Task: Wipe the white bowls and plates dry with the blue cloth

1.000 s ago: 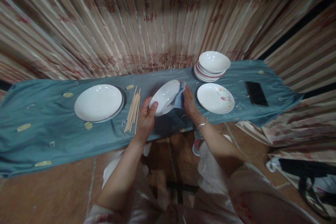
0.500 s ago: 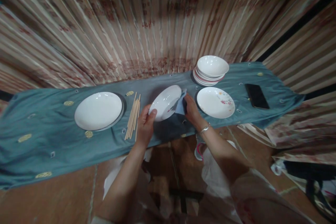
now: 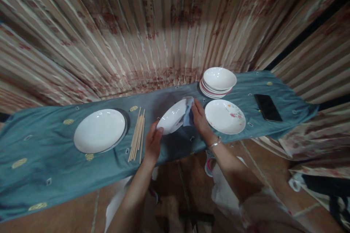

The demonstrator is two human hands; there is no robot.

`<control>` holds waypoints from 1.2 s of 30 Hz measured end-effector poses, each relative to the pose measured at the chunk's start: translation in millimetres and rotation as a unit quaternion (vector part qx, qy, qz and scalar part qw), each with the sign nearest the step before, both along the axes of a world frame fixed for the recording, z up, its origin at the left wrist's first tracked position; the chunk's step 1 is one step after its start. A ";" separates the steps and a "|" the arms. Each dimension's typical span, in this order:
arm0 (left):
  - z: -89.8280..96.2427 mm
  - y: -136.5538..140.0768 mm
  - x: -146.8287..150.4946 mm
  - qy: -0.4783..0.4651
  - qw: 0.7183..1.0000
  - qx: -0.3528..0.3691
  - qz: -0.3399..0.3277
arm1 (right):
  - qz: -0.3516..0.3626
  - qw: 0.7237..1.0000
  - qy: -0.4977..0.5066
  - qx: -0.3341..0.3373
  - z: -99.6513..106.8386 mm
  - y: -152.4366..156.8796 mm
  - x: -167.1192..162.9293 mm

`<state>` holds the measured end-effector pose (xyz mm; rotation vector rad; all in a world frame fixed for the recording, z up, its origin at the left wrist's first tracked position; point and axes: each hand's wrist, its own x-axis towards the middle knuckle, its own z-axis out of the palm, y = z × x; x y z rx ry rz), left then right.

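Observation:
A white plate (image 3: 172, 115) with a small floral print is held tilted above the table's middle. My left hand (image 3: 153, 142) grips its left edge, thumb on the upper face. At the plate's right edge, my right hand (image 3: 201, 122) is closed on a light blue cloth (image 3: 188, 113), which lies against the rim. The right fingers are partly hidden behind the cloth. Just left of my left hand lie several wooden chopsticks (image 3: 137, 134). Another flower-printed plate (image 3: 224, 116) rests on the table beside my right hand.
The narrow table has a teal cloth (image 3: 60, 167). Large white plates (image 3: 100, 130) are stacked at left. A stack of white bowls (image 3: 219, 79) stands at the back right, and a black phone (image 3: 268, 107) lies at far right. Pleated curtains (image 3: 164, 25) hang behind.
The blue cloth has moved further onto the plate's right side, with my right hand close against it. The whole view has shifted, so the table sits a little lower.

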<state>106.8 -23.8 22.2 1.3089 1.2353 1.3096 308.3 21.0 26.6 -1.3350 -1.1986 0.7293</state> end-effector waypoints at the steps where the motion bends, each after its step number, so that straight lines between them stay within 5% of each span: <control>1: 2.9 0.5 0.2 -0.001 1.000 0.013 0.010 | 0.004 1.000 -0.007 0.010 1.6 -1.3 -2.5; 14: 13.5 -0.3 -9.1 0.043 0.998 -0.005 0.037 | 0.065 0.995 -0.035 0.067 10.6 -10.4 -25.9; 36: 7.5 2.7 -14.7 -0.059 0.995 -0.047 0.064 | 0.004 0.985 0.151 -0.079 -57.3 8.0 -40.5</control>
